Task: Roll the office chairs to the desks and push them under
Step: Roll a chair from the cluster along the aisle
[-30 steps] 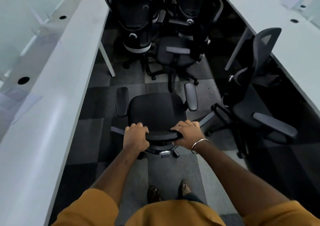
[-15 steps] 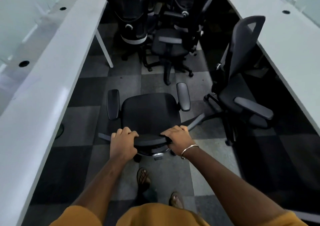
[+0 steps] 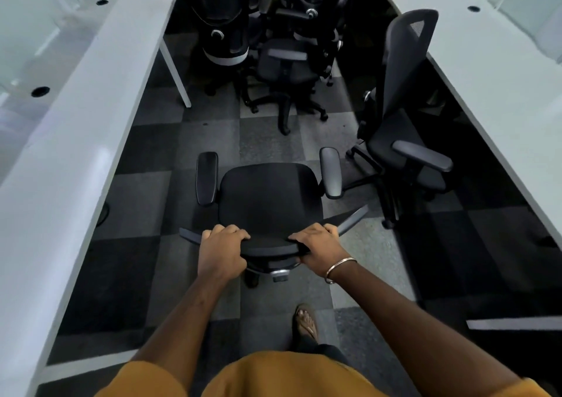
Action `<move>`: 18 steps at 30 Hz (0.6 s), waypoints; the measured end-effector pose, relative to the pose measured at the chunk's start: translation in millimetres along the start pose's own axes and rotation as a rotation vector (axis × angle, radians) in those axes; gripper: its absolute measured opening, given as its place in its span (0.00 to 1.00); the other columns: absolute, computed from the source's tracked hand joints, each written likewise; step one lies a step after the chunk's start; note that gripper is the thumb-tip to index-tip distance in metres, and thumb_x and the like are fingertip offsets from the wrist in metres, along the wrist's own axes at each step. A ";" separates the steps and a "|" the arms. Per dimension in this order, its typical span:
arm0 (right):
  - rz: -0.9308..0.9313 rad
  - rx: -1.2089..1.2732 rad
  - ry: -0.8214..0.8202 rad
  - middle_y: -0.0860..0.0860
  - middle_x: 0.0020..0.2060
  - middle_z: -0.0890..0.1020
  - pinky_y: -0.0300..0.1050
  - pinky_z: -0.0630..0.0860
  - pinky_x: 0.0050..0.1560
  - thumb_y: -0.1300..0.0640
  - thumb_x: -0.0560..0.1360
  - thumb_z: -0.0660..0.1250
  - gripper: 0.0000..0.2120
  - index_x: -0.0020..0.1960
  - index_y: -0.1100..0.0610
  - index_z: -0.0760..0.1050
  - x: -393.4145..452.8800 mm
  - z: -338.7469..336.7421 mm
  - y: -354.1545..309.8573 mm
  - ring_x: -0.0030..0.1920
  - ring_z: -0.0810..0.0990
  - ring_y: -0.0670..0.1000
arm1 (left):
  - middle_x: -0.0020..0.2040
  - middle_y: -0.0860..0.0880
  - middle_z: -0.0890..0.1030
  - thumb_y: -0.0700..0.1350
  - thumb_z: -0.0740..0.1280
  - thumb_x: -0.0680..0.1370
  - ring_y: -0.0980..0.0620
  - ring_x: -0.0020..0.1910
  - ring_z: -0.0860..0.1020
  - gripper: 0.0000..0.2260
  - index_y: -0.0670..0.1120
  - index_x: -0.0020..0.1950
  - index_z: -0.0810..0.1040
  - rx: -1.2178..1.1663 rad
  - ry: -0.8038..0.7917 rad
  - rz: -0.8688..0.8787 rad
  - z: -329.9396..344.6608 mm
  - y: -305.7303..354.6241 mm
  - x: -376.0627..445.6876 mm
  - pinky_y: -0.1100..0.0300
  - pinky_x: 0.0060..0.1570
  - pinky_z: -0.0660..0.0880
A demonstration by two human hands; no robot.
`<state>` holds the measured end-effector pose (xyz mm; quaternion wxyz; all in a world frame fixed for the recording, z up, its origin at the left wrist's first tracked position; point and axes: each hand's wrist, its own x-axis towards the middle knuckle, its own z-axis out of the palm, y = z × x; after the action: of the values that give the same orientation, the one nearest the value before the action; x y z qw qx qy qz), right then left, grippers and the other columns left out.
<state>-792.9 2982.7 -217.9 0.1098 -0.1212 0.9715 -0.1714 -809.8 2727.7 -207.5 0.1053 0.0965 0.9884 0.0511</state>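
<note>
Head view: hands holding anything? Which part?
Yes. Both hands grip the top edge of the backrest of the black office chair: left hand at its left end, right hand at its right end.

Four office chairs [image 3: 270, 202], two desks [image 3: 76, 141], two hands [image 3: 220, 252].

one head-worn wide-angle view looks forward and steeply down the aisle, close above the arms.
</note>
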 end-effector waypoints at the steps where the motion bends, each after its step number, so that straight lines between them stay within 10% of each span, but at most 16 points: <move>1: 0.012 -0.006 0.005 0.41 0.60 0.81 0.42 0.49 0.56 0.49 0.73 0.73 0.24 0.69 0.42 0.77 -10.0 3.1 -7.4 0.66 0.71 0.46 | 0.62 0.60 0.79 0.42 0.72 0.69 0.53 0.60 0.73 0.27 0.59 0.67 0.79 -0.008 0.007 0.012 1.1 -2.8 -10.2 0.55 0.62 0.64; 18: 0.180 0.057 0.102 0.40 0.60 0.82 0.41 0.49 0.61 0.48 0.70 0.77 0.26 0.68 0.43 0.79 -177.7 67.1 -95.5 0.66 0.74 0.46 | 0.62 0.60 0.82 0.41 0.72 0.68 0.52 0.63 0.72 0.29 0.57 0.68 0.80 -0.049 -0.022 0.178 28.7 -22.9 -157.8 0.56 0.66 0.63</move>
<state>-588.7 2923.7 -214.5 0.0787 -0.0215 0.9776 -0.1942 -656.4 2675.8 -206.9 0.1135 0.1818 0.9732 0.0832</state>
